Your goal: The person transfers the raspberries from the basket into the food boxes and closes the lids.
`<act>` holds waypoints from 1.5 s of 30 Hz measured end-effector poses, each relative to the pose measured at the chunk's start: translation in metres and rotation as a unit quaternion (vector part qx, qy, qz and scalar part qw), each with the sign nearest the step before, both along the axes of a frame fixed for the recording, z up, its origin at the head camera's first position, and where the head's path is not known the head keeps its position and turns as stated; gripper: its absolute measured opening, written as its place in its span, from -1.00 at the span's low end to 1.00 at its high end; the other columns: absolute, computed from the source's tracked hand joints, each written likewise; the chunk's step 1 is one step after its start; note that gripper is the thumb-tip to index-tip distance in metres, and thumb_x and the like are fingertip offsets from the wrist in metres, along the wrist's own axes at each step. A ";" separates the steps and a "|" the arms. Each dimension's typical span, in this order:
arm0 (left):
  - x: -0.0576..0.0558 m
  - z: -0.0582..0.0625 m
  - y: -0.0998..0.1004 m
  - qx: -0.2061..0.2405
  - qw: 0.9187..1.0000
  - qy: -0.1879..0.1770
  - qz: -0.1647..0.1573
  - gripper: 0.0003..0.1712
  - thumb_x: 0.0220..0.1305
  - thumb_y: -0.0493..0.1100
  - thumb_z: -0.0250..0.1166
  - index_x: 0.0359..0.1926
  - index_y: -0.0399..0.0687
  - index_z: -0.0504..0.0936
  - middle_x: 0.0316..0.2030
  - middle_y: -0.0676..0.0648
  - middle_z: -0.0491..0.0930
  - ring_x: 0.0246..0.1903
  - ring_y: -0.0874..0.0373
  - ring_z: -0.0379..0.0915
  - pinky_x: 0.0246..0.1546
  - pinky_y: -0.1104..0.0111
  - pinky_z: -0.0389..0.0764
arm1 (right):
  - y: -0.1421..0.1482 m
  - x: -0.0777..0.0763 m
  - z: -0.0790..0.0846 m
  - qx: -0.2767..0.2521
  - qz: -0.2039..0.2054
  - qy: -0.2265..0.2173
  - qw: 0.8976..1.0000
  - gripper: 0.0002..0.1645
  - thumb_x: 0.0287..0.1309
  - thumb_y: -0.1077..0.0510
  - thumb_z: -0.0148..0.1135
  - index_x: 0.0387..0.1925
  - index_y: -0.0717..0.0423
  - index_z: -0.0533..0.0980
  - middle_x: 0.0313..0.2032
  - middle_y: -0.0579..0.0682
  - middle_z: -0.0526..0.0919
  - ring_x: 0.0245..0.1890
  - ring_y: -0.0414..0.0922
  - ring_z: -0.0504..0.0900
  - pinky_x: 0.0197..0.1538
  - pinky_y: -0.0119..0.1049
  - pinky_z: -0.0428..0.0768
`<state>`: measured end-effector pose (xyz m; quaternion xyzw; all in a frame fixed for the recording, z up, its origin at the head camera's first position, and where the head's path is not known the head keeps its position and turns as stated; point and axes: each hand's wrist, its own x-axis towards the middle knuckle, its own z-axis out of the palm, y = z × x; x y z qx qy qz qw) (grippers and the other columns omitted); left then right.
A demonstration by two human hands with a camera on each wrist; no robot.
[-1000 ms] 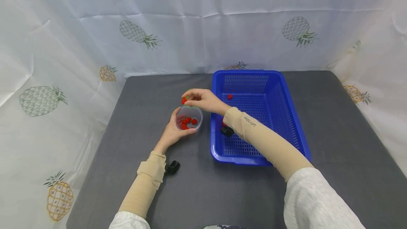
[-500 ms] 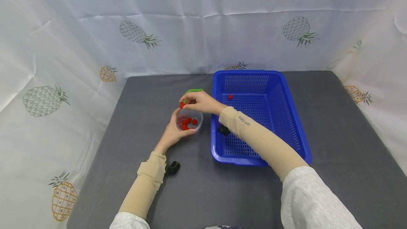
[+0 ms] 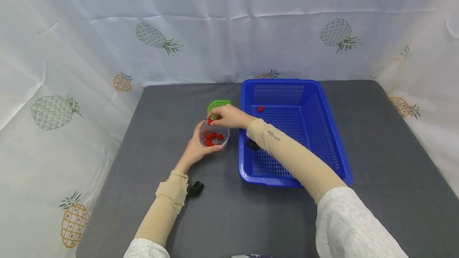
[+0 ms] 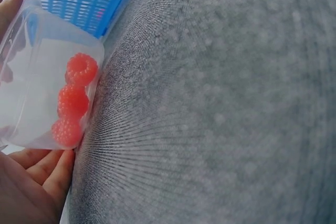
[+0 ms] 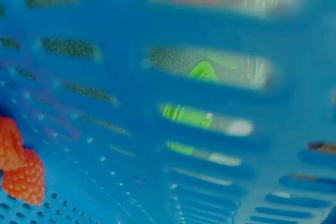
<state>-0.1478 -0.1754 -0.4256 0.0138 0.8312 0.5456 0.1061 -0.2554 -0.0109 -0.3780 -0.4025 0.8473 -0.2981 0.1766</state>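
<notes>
My left hand [image 3: 193,149] holds a clear plastic tub [image 4: 39,77] on the table, with fingers and thumb around its sides. Inside lie several red raspberries [image 4: 82,69]. Over the tub's far rim, my right hand [image 3: 229,116] pinches another raspberry [image 3: 209,122] between thumb and fingers. Behind that hand is a bright green lid [image 3: 217,103], partly covered by it. In the right wrist view, the tub and lid show only through the slots of the blue basket.
A blue slotted basket [image 3: 330,130] stands right of the tub, under my right forearm. One raspberry [image 3: 260,109] lies near its far left corner; two raspberries [image 5: 23,177] show close up in the right wrist view. A white pineapple-print curtain [image 3: 229,47] surrounds the grey table [image 3: 251,218].
My right hand has moved the pinched raspberry slightly left, then down and right to the tub's rim, uncovering more of the green lid. My left hand and the tub stay almost still.
</notes>
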 end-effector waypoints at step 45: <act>-0.004 -0.008 -0.002 -0.010 1.000 -0.005 0.011 0.20 0.01 -0.06 0.44 0.45 0.07 -0.23 0.35 -0.22 0.18 0.29 -0.08 0.21 0.28 0.05 0.32 | -0.004 0.005 -0.002 0.075 0.000 0.080 0.994 -0.68 0.24 0.10 0.09 0.00 0.01 0.56 -0.26 -0.08 0.70 -0.35 -0.24 0.63 -0.24 -0.37 0.60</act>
